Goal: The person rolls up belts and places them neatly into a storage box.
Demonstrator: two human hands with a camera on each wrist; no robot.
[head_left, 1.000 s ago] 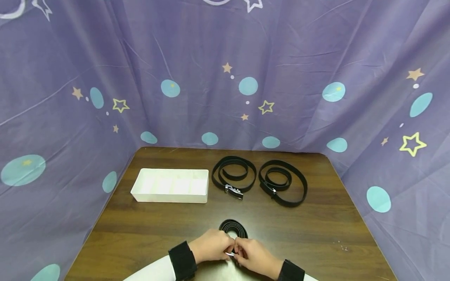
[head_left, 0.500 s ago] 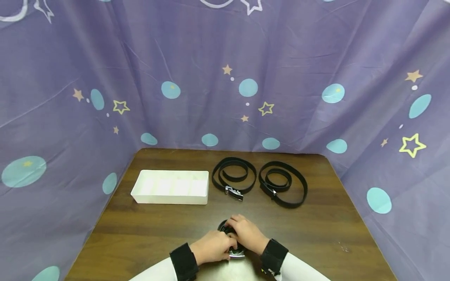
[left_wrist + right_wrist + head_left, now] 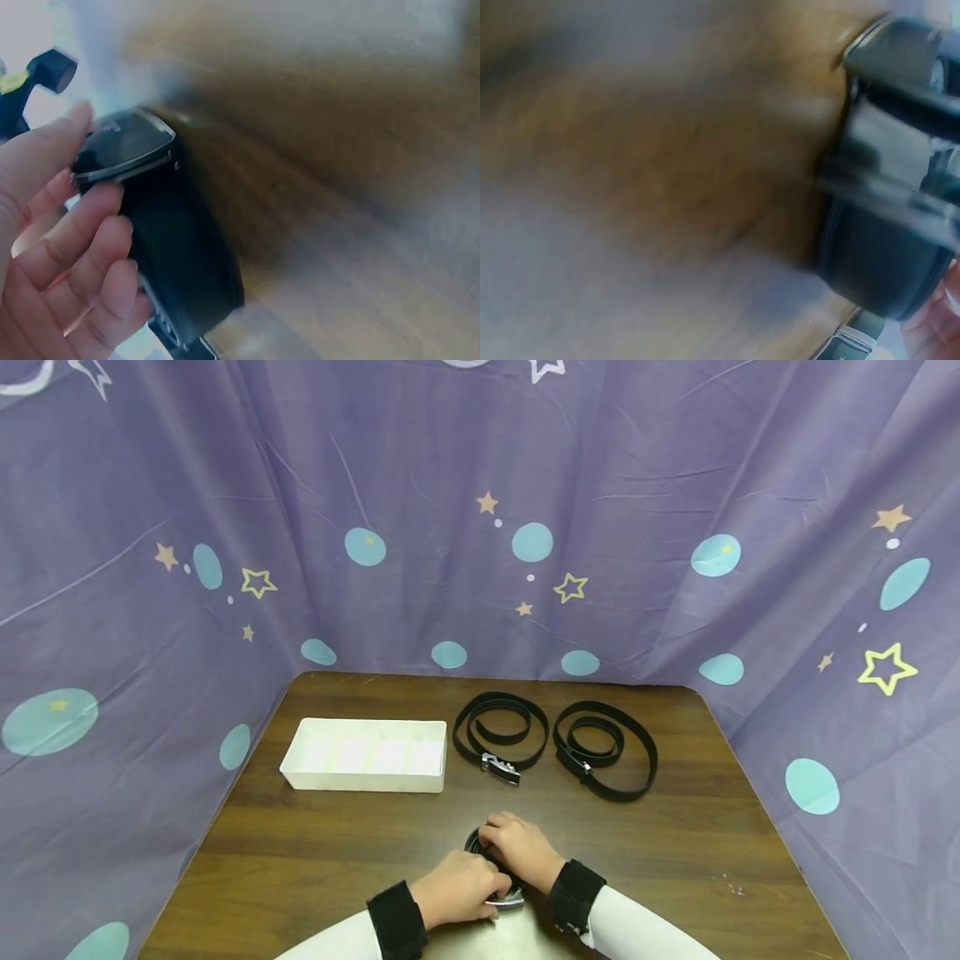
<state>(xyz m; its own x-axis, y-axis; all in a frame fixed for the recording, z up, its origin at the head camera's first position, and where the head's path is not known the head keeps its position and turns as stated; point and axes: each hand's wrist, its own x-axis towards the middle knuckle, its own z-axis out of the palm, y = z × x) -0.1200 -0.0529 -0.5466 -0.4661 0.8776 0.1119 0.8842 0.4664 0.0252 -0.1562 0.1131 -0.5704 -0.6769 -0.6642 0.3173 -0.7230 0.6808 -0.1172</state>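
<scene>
A black belt (image 3: 474, 842) is wound into a tight coil near the front of the table, its shiny silver-rimmed buckle (image 3: 506, 902) at the near end. My left hand (image 3: 459, 889) holds the coil on its left side, by the buckle; in the left wrist view the fingers curl against the strap (image 3: 176, 247) and the thumb lies at the buckle plate (image 3: 127, 142). From the right, my right hand (image 3: 522, 847) grips the far part of the coil with bent fingers. Both hands hide much of the coil in the head view. Only a bit of the right fingers (image 3: 934, 322) shows in the right wrist view.
Farther back lie two loosely looped black belts, one with a silver buckle (image 3: 500, 768), the other belt (image 3: 651, 760) to its right. A white divided box (image 3: 363, 781) stands at the back left. Purple curtains (image 3: 420, 468) surround the wooden table (image 3: 337, 835).
My right hand has moved from the near end of the coil to its far side. The buckle, earlier between both hands' fingertips, now lies at the coil's near end beside my left hand.
</scene>
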